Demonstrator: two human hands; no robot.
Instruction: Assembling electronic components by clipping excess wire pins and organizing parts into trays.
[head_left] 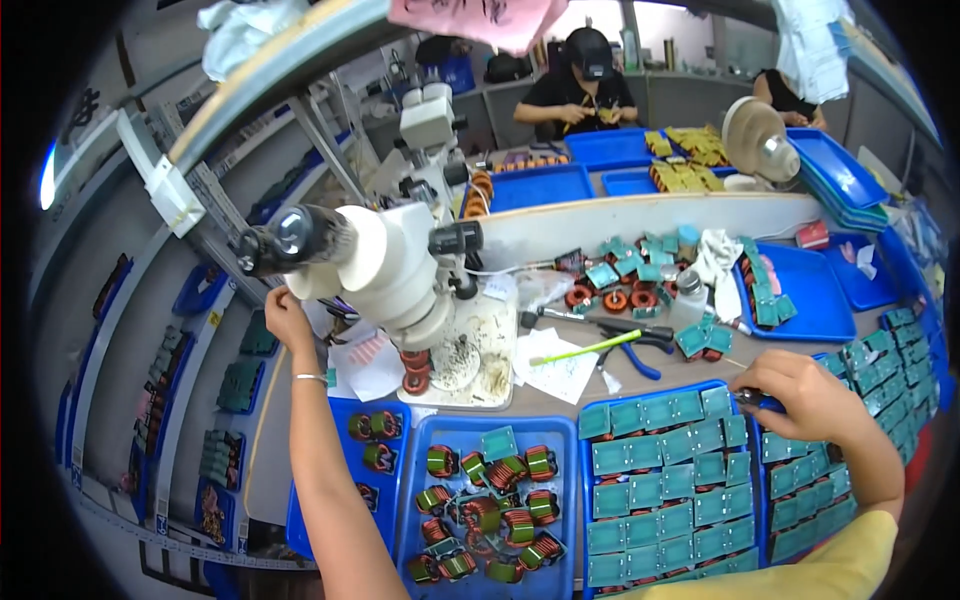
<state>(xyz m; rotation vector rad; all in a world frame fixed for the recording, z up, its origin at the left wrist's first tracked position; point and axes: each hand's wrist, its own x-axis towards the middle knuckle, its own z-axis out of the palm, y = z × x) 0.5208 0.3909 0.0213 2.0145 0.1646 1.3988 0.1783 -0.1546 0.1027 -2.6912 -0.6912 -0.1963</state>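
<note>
My left hand [290,318] is raised at the left side of the white microscope [372,262], just below its eyepieces. Its fingers look curled; whatever they may hold is hidden. On the right, my right hand [808,395] is closed around a small tool with a dark, blue-edged handle [758,400]. It hovers over the gap between a blue tray [580,480] packed with rows of green circuit boards [660,485] and a second group of boards [808,490]. Copper-wound coils [518,527] fill the blue tray [412,480] left of these.
Pliers with blue handles [640,362], a yellow-green stick [585,347], a clear bottle [688,302] and loose boards with red coils [630,265] lie behind the trays. A low partition [600,215] crosses the bench; a person in a black cap [585,90] works beyond it. Shelves stand left.
</note>
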